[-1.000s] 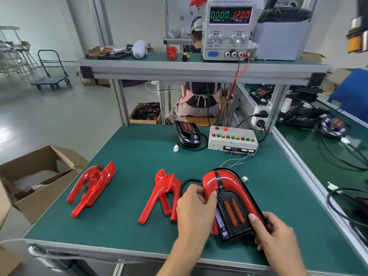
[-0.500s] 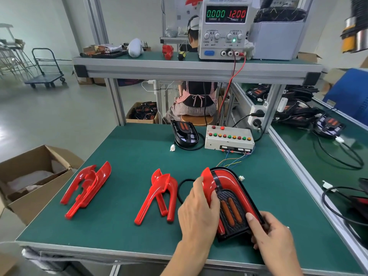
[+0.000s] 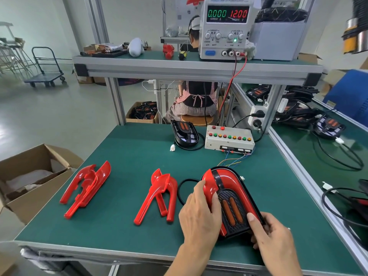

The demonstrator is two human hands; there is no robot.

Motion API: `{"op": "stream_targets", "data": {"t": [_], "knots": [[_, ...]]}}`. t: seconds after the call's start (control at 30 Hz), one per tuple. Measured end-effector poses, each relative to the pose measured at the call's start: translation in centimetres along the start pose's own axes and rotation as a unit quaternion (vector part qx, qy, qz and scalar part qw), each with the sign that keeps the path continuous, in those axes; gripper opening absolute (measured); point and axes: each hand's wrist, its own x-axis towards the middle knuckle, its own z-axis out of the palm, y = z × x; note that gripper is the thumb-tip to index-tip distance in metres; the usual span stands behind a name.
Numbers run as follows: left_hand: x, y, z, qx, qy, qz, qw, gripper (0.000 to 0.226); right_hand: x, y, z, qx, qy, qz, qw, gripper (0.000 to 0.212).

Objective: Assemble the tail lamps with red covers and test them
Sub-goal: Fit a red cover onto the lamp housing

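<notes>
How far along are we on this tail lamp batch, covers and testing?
In hand: one tail lamp already wears its red cover; the left hand presses the cover's left side while the right hand grips the lower right corner. Left: two piles of loose red covers lie unfitted, a bare black lamp waits by the button test box, and the power supply reads zero current, so no test is running.

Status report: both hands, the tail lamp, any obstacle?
Left hand presses red cover. Right hand grips tail lamp at its near right corner. Nothing blocking.
</notes>
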Motion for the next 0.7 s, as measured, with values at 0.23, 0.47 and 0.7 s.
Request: {"op": "stream_targets", "data": {"t": [0.23,0.47,0.7], "knots": [[-0.4,0.0,0.4,-0.028,-0.002,0.014,1.000,0.040,0.1,0.1,-0.3,0.031,-0.007,0.010,0.999,0.031],[-1.2,1.1,0.0,-0.158,-0.068,-0.090,0.981,0.047,0.2,0.3,-0.5,0.065,-0.002,0.020,0.998,0.028],[0.7,0.4,-1.0,-0.433,-0.280,-0.248,0.820,0.033,0.4,0.8,-1.0,0.103,-0.004,0.033,0.994,0.014]]}}
